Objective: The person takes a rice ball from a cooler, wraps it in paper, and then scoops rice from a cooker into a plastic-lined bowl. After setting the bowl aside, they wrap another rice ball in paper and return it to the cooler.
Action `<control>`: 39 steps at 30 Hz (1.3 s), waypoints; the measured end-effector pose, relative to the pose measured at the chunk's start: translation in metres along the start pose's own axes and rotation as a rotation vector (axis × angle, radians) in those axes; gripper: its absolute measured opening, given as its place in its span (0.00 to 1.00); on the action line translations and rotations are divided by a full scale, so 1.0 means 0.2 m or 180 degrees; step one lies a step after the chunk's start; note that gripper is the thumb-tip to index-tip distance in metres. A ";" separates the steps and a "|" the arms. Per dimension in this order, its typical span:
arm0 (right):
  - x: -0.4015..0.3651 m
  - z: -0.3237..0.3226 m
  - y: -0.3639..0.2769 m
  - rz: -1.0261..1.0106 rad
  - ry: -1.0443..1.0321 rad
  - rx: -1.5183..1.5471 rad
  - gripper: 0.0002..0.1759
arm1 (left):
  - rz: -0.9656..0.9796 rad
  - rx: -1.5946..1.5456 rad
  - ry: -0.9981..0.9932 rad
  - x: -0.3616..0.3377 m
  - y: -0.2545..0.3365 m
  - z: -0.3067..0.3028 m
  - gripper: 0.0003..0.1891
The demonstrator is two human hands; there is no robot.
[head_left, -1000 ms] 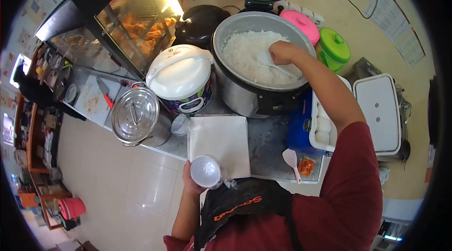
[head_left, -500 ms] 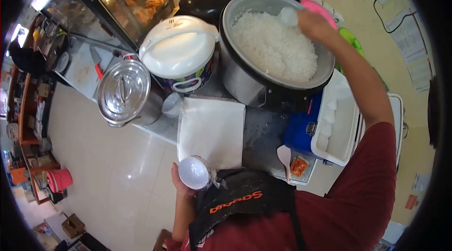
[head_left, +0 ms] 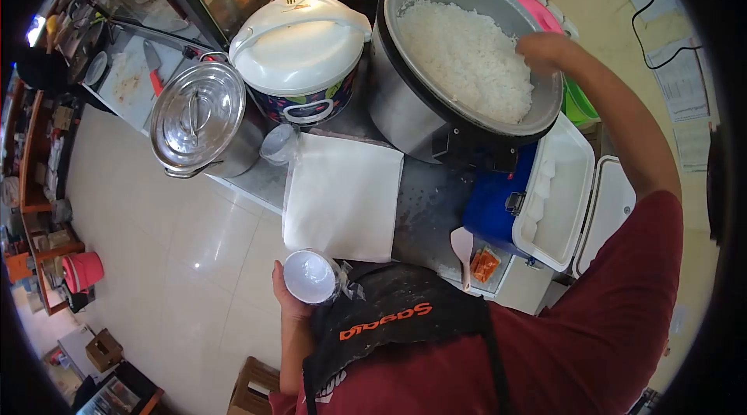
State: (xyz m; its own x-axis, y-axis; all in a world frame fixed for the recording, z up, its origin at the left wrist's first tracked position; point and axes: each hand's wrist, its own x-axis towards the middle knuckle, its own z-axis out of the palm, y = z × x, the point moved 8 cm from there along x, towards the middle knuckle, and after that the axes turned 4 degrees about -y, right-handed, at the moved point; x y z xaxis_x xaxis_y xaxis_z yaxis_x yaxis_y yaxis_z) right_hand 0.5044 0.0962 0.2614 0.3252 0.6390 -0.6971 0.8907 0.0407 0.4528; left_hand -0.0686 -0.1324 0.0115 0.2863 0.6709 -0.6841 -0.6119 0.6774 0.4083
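My left hand (head_left: 288,298) is closed around a small white bowl (head_left: 309,276) with clear plastic wrap at its side, close against the apron. The bowl's mouth faces up. Over the right rim of a large rice cooker (head_left: 405,127), my right hand (head_left: 542,53) is closed and tilted down toward the white rice (head_left: 471,57). The white rice scoop seen in it earlier is now hidden behind the hand or in the rice. A stack of white paper sheets (head_left: 342,197) lies between me and the cooker.
Left of the cooker stand a white-lidded pot (head_left: 303,49) and a lidded steel pot (head_left: 198,119), with a clear plastic cup (head_left: 280,144) beside them. A pink rice paddle (head_left: 462,251), an orange packet (head_left: 485,265) and an open blue cooler (head_left: 498,205) are at right.
My right hand has shifted right and down along the cooker's edge, and the white scoop has gone from sight. My left hand still holds the bowl. The view has shifted slightly.
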 end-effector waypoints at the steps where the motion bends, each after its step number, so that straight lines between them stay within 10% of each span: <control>1: -0.07 0.03 -0.05 -0.0053 -0.0039 -0.0030 0.16 | -0.0010 0.0005 -0.0050 0.01 -0.01 0.00 0.45; 9: -0.19 0.00 -0.05 0.0262 0.0213 -0.0403 0.16 | -0.0007 0.0139 -0.0285 0.00 -0.01 0.06 0.42; 14: 0.13 -0.14 0.08 0.0463 0.1877 0.0501 0.18 | 0.0086 0.0146 -0.0126 -0.05 0.05 0.02 0.43; 26: -0.39 0.02 -0.33 -0.0736 -0.0206 0.0292 0.22 | 0.0169 0.0026 0.0179 -0.10 0.02 -0.06 0.42; 32: 0.04 -0.10 0.16 0.0637 0.0332 -0.0254 0.24 | 0.0158 0.0131 0.0157 -0.09 0.09 0.01 0.41; 35: 0.13 -0.10 0.15 0.0713 0.1796 0.0629 0.22 | 0.0171 0.0179 0.0160 -0.13 0.15 0.08 0.40; 39: 0.17 -0.01 0.11 0.0272 0.1273 0.0207 0.22 | 0.0416 0.0310 0.0071 -0.18 0.25 0.06 0.38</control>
State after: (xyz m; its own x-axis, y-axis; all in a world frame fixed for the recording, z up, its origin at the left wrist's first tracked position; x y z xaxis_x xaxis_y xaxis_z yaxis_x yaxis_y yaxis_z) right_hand 0.5335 0.1202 0.2493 0.2612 0.8866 -0.3817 0.8883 -0.0659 0.4545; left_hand -0.1006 -0.1195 0.0646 0.1919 0.7490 -0.6341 -0.5683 0.6116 0.5504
